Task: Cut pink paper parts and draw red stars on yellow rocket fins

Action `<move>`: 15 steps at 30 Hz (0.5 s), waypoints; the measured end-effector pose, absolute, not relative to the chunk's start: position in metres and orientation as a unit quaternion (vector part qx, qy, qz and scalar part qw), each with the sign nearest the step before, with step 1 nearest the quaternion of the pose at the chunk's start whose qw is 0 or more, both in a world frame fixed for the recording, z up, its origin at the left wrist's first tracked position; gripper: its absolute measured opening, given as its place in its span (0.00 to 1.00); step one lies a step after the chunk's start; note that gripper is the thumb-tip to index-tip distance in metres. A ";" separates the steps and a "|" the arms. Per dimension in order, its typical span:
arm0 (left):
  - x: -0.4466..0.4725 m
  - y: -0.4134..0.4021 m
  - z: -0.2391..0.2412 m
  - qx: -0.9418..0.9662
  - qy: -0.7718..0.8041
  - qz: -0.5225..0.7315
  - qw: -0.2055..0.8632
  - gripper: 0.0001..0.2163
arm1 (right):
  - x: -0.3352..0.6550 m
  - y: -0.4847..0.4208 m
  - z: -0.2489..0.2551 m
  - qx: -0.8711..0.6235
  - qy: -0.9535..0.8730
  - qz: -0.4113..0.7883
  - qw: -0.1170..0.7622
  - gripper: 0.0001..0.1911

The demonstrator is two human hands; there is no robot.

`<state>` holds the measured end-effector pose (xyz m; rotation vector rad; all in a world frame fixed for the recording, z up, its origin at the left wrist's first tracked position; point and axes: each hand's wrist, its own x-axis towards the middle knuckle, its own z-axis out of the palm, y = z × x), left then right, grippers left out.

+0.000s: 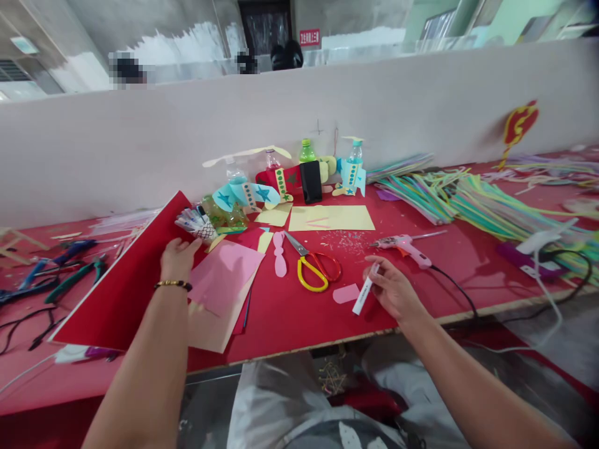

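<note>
My right hand point(390, 284) pinches a white marker pen point(365, 293) that slants down over the front of the table. Beside the pen's tip lies a small pink paper piece point(345, 294). My left hand point(178, 257), with a beaded bracelet at the wrist, is over the edge of a large red sheet point(135, 280), just short of a cup of pens point(203, 229). Its fingers are bent and apart, with nothing seen in them. Pink paper point(227, 271) lies right of that hand. Scissors point(311, 265) with red and yellow handles rest mid-table by a pink scalloped cutout point(279, 255).
Bottle-and-paper planes point(246, 190) and a black phone point(311, 182) stand at the back. A pink glue gun point(405, 246) with its cord lies at right, near bundled coloured strips point(468, 199). Pliers point(77, 284) lie at far left. Pale yellow card point(346, 217) lies behind the scissors.
</note>
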<state>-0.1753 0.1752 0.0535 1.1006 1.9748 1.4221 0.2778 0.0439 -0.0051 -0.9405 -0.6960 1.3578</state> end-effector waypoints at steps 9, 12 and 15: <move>-0.021 0.029 0.049 0.655 0.520 0.383 0.392 0.14 | 0.277 0.038 -0.004 -0.393 -0.327 0.589 0.626 0.24; -0.007 -0.026 0.055 0.725 0.387 0.247 0.514 0.18 | 0.278 0.036 -0.005 -0.388 -0.336 0.580 0.632 0.22; -0.048 -0.075 0.062 0.783 0.271 0.082 0.554 0.15 | 0.280 0.035 -0.007 -0.383 -0.340 0.572 0.641 0.21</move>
